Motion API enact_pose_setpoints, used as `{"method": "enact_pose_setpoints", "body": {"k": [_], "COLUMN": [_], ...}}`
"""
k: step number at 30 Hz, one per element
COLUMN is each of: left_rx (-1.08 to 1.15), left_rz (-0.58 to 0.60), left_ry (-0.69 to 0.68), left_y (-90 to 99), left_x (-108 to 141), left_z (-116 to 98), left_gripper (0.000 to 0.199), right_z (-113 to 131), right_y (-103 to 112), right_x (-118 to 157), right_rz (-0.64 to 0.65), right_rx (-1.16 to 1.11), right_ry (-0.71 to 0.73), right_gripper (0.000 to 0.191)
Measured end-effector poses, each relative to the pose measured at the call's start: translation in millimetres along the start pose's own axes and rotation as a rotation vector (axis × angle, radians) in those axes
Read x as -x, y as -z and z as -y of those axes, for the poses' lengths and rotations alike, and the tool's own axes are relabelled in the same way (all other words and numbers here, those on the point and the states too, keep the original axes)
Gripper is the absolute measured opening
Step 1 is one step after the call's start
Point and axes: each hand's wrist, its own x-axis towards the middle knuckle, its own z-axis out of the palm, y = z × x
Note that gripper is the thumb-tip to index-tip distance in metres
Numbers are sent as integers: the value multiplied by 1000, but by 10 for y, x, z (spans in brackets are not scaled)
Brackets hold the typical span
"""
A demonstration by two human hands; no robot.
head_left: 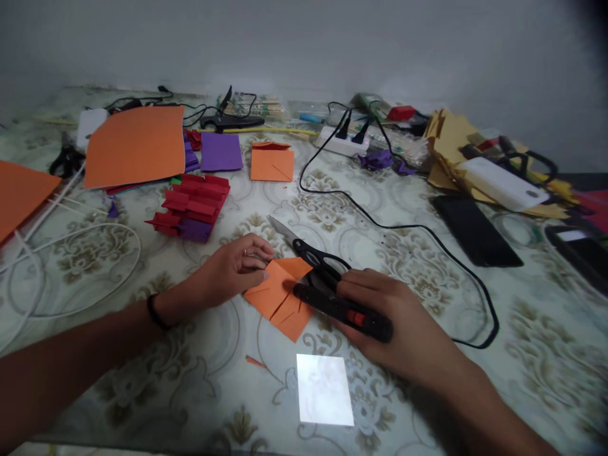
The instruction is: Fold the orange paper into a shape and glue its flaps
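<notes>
A folded orange paper [285,297] with several cut slits lies at the middle front of the table. My left hand [242,266] grips its upper left edge, thumb on top and fingers curled. In my right hand [384,310] is a black cutter knife [339,310] with a red slider, its front end over the paper's right side; the blade itself cannot be made out. Black-handled scissors [304,247] lie just beyond, blades pointing up and left, handles close to my right fingers. Whether those fingers touch them is unclear.
Behind stand red folded pieces [194,206], a purple paper [221,151], a folded orange piece [272,162] and a large orange sheet [137,145]. A black cable [351,201] runs from a power strip [342,140] around the right. A phone [477,230] lies there too.
</notes>
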Motion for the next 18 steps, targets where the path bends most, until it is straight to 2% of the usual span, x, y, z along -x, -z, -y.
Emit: {"method": "enact_pose_setpoints", "body": {"k": [12,18], "left_rx": [-15,-35], "left_rz": [-1,-11], "left_ry": [-21,-16], "left_y": [7,15], "left_x": [-10,-9], "left_z": [25,23], "left_gripper": [31,34], "right_z": [51,63], "right_y": [23,38], "right_x": [-25,-21], "right_rz": [-32,-7], "right_rx": [-42,-106], "right_ry": [2,10], "right_gripper": [9,8]}}
